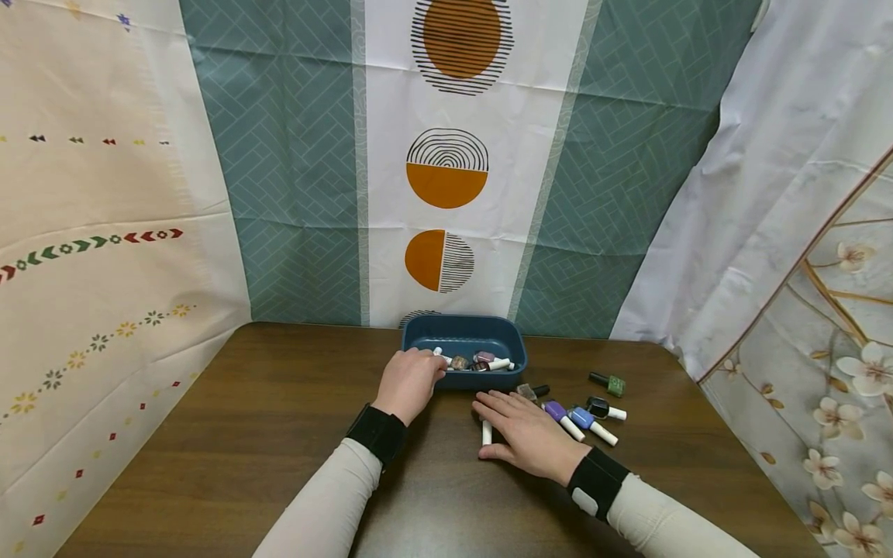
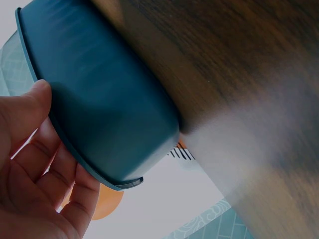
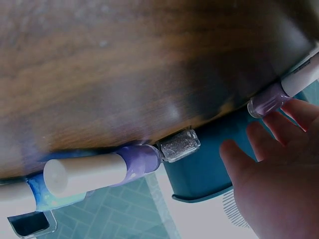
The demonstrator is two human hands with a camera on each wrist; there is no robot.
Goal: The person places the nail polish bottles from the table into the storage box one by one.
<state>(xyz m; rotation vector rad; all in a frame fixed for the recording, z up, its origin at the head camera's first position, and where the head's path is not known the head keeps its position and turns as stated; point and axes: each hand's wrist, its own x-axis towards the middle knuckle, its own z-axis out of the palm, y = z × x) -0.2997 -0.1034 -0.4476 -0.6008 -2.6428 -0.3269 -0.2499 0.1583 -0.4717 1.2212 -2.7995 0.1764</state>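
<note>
My left hand (image 1: 412, 380) grips the rim of a dark blue plastic bin (image 1: 463, 380) at its left end. In the left wrist view the thumb (image 2: 37, 99) lies on the bin's outer wall while the other fingers go behind the rim. Several nail polish bottles lie inside the bin. Low over the table, my right hand (image 1: 526, 434) reaches across a mauve nail polish bottle (image 3: 269, 99) with a white cap (image 1: 486, 432). Its fingers are nearly straight, with fingertips right at the bottle's glass; the thumb is near the cap's end.
Right of the right hand lie a purple bottle (image 1: 561, 418), a blue one (image 1: 593, 425), a black one with a white cap (image 1: 605, 408) and a green glitter one (image 1: 615, 385). A grey glitter bottle (image 3: 179, 146) lies by the bin. Patterned cloths hang behind the wooden table (image 1: 230, 449).
</note>
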